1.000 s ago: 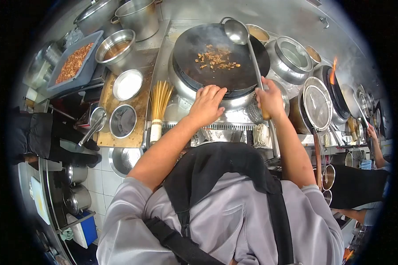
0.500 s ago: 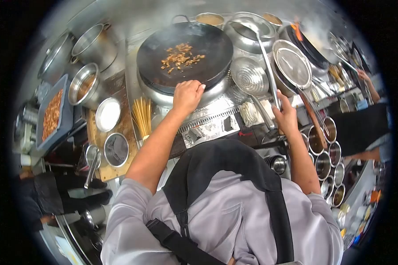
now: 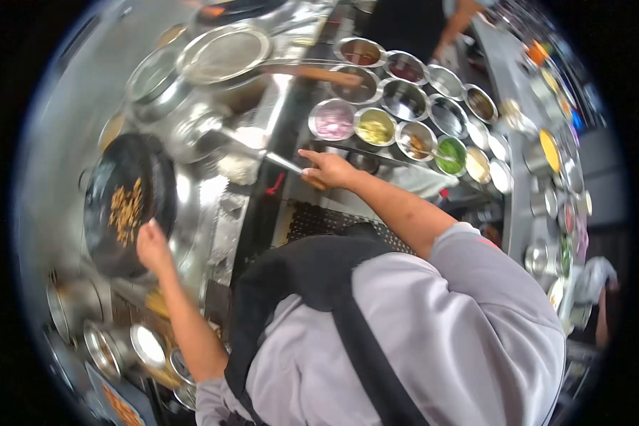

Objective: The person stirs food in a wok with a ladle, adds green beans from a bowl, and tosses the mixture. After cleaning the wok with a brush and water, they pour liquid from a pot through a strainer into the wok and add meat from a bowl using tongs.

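Observation:
My left hand (image 3: 153, 245) is closed at the near rim of a black wok (image 3: 136, 188), its fingers curled over the edge. Small browned pieces of food (image 3: 126, 213) lie in the wok. In my right hand (image 3: 326, 170) is the end of a long metal ladle handle (image 3: 280, 162), with the index finger stretched along it. The ladle's head (image 3: 197, 135) is blurred by motion, to the right of the wok. A folded pale cloth (image 3: 238, 169) lies under the handle.
Beyond my right hand stand several metal tubs of ingredients, among them chopped pink pieces (image 3: 332, 122) and greens (image 3: 450, 155). A mesh strainer (image 3: 226, 53) rests on a pot. Pots and bowls (image 3: 148, 346) stand at lower left. Another person's arm (image 3: 456, 25) shows at the top.
My view has swung to the right, bringing the ingredient tubs into sight. The ladle has come off the pot behind, in my right hand. My left hand stays at the wok's rim.

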`<state>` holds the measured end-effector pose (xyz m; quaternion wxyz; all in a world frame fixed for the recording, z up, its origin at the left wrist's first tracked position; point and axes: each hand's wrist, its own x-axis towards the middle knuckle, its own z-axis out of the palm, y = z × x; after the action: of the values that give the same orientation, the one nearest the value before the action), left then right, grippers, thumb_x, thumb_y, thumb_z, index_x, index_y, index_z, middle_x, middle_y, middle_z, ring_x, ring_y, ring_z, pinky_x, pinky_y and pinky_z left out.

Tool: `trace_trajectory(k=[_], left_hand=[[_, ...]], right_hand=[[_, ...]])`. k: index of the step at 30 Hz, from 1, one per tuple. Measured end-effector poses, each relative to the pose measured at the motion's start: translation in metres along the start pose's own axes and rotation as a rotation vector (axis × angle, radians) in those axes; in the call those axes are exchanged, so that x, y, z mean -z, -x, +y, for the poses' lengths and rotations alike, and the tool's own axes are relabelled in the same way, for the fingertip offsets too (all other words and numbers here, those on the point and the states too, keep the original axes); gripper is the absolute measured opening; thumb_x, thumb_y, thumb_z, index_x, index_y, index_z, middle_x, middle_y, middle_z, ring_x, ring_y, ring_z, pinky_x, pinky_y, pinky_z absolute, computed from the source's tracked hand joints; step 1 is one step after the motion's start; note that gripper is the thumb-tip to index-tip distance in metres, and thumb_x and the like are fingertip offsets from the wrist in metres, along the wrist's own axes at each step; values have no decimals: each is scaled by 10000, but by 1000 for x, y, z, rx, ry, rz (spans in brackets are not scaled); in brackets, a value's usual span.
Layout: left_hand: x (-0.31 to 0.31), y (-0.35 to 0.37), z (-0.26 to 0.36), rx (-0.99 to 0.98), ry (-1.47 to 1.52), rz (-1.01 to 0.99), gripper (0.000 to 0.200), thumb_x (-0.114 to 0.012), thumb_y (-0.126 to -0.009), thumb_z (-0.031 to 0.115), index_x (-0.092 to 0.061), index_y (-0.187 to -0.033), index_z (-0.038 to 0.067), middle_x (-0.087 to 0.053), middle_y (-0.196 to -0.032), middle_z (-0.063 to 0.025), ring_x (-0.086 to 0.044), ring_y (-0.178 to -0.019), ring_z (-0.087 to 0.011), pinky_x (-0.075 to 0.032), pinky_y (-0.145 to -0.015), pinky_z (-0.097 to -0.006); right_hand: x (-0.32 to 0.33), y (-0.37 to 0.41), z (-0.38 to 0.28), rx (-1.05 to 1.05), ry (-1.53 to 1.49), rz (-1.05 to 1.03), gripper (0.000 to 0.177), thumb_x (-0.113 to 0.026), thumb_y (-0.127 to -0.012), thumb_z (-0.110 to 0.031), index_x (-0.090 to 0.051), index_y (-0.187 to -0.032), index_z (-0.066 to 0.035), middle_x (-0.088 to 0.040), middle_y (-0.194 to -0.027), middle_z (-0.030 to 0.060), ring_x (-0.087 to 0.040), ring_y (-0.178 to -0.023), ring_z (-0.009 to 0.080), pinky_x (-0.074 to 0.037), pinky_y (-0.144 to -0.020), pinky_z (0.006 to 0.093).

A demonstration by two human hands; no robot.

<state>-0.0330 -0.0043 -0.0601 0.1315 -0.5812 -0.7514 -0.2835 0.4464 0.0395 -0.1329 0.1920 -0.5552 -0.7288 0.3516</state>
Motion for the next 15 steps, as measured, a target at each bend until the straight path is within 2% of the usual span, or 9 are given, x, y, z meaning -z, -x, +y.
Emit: trace_trajectory(k=[2, 4, 6, 8, 10, 13, 14, 15], left_hand=[[-1, 1, -4, -21, -25, -10, 349, -524, -984, 360, -656, -950, 39, -660, -910, -181, -614, -830, -380, -470, -742, -468], [0, 4, -6, -48, -9, 2, 353, -512, -996, 350, -652, -981, 26, -657, -923, -189, -610, -846, -384, -466, -760, -466], [2, 4, -11, -28, 23, -50, 373, -509, -999, 350, -650, -1023, 6, -655, -956, -208, -605, -877, -396, -464, -788, -462], [-6, 6, -24, -54, -32, -1, 396, -507, -1002, 341, -646, -1054, -27, -653, -1001, -225, -593, -937, -401, -458, -832, -462], [-2, 9, -18, -70, -25, 4, 411, -509, -999, 346, -643, -1108, -27, -649, -1070, -223, -585, -998, -402, -451, -878, -462], [-1, 29, 24, -135, -311, 236, 385, -563, -972, 341, -634, -1177, 23, -637, -1143, -199, -578, -1036, -408, -446, -908, -485], [-2, 38, 56, -136, -389, 357, 385, -591, -958, 335, -626, -1197, 36, -631, -1159, -198, -575, -1042, -414, -444, -915, -492], [-7, 42, 94, -188, -350, 345, 385, -591, -958, 335, -626, -1197, 36, -631, -1159, -198, -575, -1042, -414, -444, -915, -492]], right_hand=[[8, 47, 25, -83, -145, 118, 534, -639, -914, -385, -525, -1353, -104, -689, -924, 173, -666, -859, 331, -513, -768, 413], [8, 101, 76, -201, -140, 151, 485, -640, -919, -372, -567, -1312, -97, -693, -891, 144, -667, -827, 288, -515, -762, 398], [15, 165, 115, -394, -254, 172, 442, -632, -930, -341, -591, -1272, -64, -690, -880, 139, -666, -779, 251, -523, -743, 383], [35, 228, 141, -523, -347, 255, 379, -631, -936, -271, -612, -1234, -37, -688, -849, 112, -652, -714, 182, -531, -696, 354], [44, 287, 173, -591, -642, 518, 317, -628, -937, -208, -630, -1194, -23, -679, -819, 74, -625, -675, 120, -525, -650, 313], [103, 369, 183, -601, -583, 860, 251, -605, -948, -163, -625, -1157, -25, -645, -772, 20, -599, -666, 88, -503, -613, 270], [123, 395, 185, -606, -591, 992, 226, -596, -954, -163, -625, -1133, -28, -636, -759, 14, -593, -653, 87, -496, -601, 262], [146, 421, 182, -605, -628, 1131, 198, -590, -957, -163, -630, -1104, -37, -630, -753, 10, -582, -640, 83, -489, -591, 255]])
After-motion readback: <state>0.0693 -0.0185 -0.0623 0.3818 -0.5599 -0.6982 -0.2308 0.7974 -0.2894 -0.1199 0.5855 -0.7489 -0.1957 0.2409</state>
